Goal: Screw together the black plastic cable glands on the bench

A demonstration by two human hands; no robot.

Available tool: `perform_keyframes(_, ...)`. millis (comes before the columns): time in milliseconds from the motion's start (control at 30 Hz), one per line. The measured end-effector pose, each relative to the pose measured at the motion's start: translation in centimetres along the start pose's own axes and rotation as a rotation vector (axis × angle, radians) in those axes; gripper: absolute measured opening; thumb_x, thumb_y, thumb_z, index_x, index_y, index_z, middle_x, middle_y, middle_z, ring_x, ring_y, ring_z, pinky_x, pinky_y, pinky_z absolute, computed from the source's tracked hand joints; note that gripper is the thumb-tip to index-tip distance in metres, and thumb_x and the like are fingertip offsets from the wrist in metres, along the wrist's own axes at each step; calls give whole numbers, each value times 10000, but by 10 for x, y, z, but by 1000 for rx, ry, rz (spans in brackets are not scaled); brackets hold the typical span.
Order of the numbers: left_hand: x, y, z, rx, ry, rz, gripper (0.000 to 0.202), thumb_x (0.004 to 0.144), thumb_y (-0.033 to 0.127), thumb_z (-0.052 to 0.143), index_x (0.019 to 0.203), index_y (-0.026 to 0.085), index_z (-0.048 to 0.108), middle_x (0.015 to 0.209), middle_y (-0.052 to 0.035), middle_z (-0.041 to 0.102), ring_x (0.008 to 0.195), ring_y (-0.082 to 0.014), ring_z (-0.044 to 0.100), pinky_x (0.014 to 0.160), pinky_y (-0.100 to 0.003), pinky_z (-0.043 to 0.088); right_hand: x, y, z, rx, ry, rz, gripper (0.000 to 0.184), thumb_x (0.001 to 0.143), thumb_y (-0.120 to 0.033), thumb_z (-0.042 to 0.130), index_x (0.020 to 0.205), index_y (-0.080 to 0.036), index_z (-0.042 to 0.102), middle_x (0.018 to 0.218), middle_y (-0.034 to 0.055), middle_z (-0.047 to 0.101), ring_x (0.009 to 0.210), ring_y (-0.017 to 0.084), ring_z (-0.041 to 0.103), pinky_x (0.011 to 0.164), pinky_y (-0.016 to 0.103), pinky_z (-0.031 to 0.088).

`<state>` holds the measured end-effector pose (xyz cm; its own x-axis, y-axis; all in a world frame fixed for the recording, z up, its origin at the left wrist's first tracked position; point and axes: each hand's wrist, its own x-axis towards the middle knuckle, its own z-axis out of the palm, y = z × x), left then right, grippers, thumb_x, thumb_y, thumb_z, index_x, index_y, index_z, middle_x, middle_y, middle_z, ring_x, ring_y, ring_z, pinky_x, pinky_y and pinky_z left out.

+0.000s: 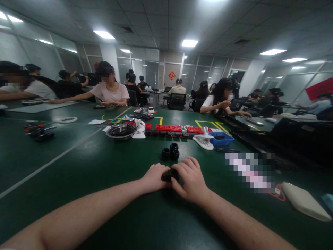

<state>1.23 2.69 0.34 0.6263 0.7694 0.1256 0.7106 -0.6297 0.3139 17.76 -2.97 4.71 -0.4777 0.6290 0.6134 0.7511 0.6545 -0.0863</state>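
Close in front of me, my left hand [155,177] and my right hand [191,180] meet around a small glossy black piece [167,175]. The left fingers are closed on its left side, partly hidden behind it. From the right, the curled fingers and thumb of the other hand grip it. Much of the piece is covered, so its exact kind cannot be made out. Just beyond my hands stands a little cluster of glossy black round pieces with openings: one at the left [165,154], one at the right [175,155] and one behind [173,147].
A metal bowl [114,138] with dark contents, white clamp-like stands [203,141], a row of red blocks [168,127] and a blue bin [224,139] stand farther back. Tools [39,132] lie left; a pale case [304,201] lies right. Other people sit around.
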Motion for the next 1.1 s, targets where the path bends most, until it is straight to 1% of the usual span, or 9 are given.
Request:
perform_keyframes(100,0,0,0,-13,12,0,395,676,533,591,892,203,568,857,-12,588,797,-216,515,699,-307,376,3,4,2,-79,-33,131,279,764,-367,514,934,-154,575,846,71,614,842,221,496,831,390,317)
perform_keyframes(167,-1,1,0,-12,11,-5,403,669,534,600,898,204,565,859,-9,586,807,-217,515,700,-304,377,4,6,6,-108,-77,172,298,763,-414,535,917,-162,577,837,68,616,825,218,501,795,376,322)
perform_keyframes(267,-1,3,-2,-7,2,-15,355,674,514,601,842,205,559,820,2,577,782,-203,513,678,-289,372,4,7,12,-139,-137,212,317,737,-471,565,853,-176,584,794,57,618,797,215,507,764,367,326)
perform_keyframes(367,-2,4,-4,-11,-2,-9,322,679,495,597,805,202,551,789,6,568,758,-193,508,660,-279,368,4,7,15,-146,-187,244,314,728,-485,572,805,-181,588,753,48,614,774,212,508,739,359,333)
perform_keyframes(433,-2,5,-5,-12,2,1,312,685,486,592,800,199,548,787,3,568,759,-193,507,657,-279,366,4,7,16,-135,-209,255,285,730,-456,579,799,-179,588,756,46,612,769,207,508,728,350,339)
perform_keyframes(633,0,4,-2,29,-5,-9,288,695,467,571,780,194,536,778,-5,565,750,-196,505,650,-281,365,5,6,18,-79,-244,236,205,725,-337,583,850,-175,581,807,43,591,797,196,498,734,332,350)
perform_keyframes(833,0,5,-4,31,-27,-31,200,694,378,561,751,192,515,776,-6,565,762,-196,504,662,-279,373,2,4,20,-3,-233,192,203,728,-220,520,919,-164,554,861,53,586,836,191,492,776,333,353)
perform_keyframes(967,0,4,-3,22,-26,-37,186,670,332,573,779,190,526,798,-13,572,781,-203,506,675,-287,381,1,-1,19,53,-236,173,232,717,-215,521,939,-156,549,905,63,591,866,199,493,808,345,359)
perform_keyframes(1100,1,1,-1,-8,-9,-30,226,650,315,595,830,187,552,830,-27,582,798,-215,512,687,-306,393,1,-5,14,92,-253,123,306,714,-233,550,1014,-175,543,993,62,593,940,206,481,876,370,339)
